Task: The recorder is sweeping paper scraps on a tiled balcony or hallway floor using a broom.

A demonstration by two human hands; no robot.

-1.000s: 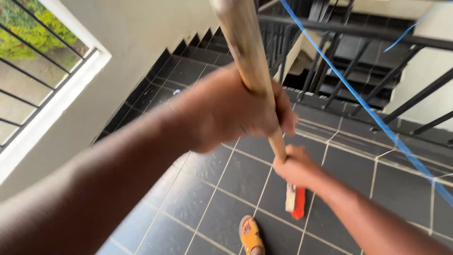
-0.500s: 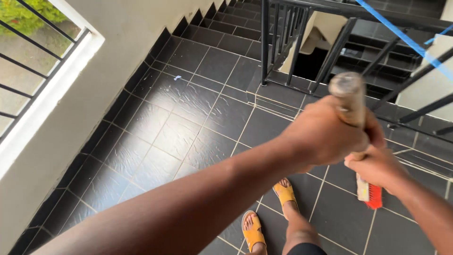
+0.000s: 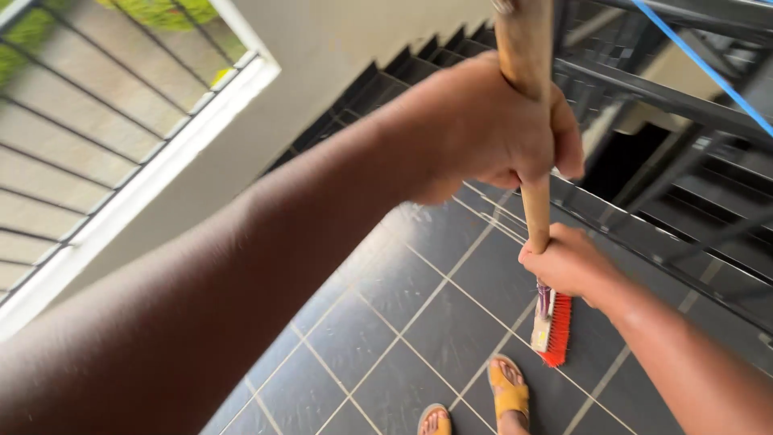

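A long wooden broom handle (image 3: 531, 137) runs down the middle of the head view to a red-bristled broom head (image 3: 554, 328) on the dark tiled floor (image 3: 386, 314). My left hand (image 3: 483, 129) grips the handle high up. Lower down, my right hand (image 3: 568, 262) is closed around the handle just above the broom head. My two feet in yellow sandals (image 3: 509, 395) stand on the tiles beside the broom head.
A black metal stair railing (image 3: 684, 105) runs along the right, with dark steps dropping away behind it. More steps (image 3: 439, 48) rise at the back. A pale wall and a barred window (image 3: 105, 145) stand on the left. A blue cord (image 3: 700, 68) crosses the upper right.
The handle has swung from a foreshortened tilt to nearly upright. My hands moved left and further apart on it. The view turned, so the window fills more of the left.
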